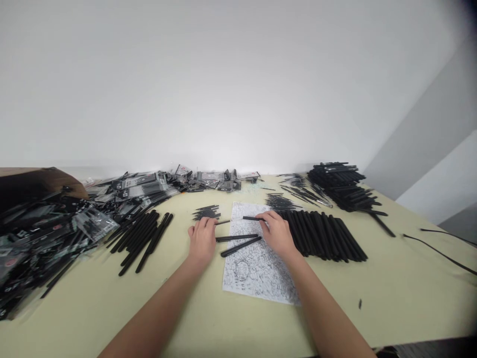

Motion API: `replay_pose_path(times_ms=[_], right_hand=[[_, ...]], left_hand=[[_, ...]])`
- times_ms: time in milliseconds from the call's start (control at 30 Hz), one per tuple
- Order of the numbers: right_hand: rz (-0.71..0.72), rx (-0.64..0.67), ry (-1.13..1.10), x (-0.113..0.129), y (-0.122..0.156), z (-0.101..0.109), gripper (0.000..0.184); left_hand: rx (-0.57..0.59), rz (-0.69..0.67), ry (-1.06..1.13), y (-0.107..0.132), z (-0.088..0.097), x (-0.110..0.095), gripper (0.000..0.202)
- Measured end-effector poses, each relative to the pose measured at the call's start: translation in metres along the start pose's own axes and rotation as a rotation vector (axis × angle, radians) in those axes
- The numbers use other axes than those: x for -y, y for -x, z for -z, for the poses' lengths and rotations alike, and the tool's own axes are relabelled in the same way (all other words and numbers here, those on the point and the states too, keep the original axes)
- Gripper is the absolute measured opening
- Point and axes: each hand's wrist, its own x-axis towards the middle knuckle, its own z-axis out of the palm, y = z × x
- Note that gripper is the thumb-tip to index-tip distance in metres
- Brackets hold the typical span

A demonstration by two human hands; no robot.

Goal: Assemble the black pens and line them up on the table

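My left hand (202, 239) rests at the left edge of a printed paper sheet (253, 273), its fingertips on the end of a short black pen (223, 222). My right hand (278, 234) lies on the sheet's right side, with fingertips pinching a thin black pen (253, 218). Between my hands, two more black pens (238, 238) lie flat on the paper, slightly angled to each other. A small bunch of black pens (206, 213) sits just beyond my left hand. A dense row of black pens (320, 236) lies beside my right hand.
The pale yellow table (391, 283) holds a large heap of plastic-packed black pens (48, 233) at left, beside a brown cardboard box (37, 183). Loose pens (137, 241) lie nearby. A stacked pile of black pens (337, 184) stands at back right. Thin black strips (443, 253) lie at right.
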Motion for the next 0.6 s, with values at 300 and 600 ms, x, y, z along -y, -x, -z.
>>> replay_pose_path(times_ms=[300,600], right_hand=[[0.062,-0.038,-0.024,0.0018,-0.0006,-0.0004,0.026],[0.094,-0.081,-0.063,-0.0053,-0.0020,-0.0013,0.027]], left_hand=[[-0.017,-0.014,0.013,0.0004,-0.0006,0.0011,0.030],[-0.021,-0.012,0.020,-0.0005,-0.0004,0.0012,0.028]])
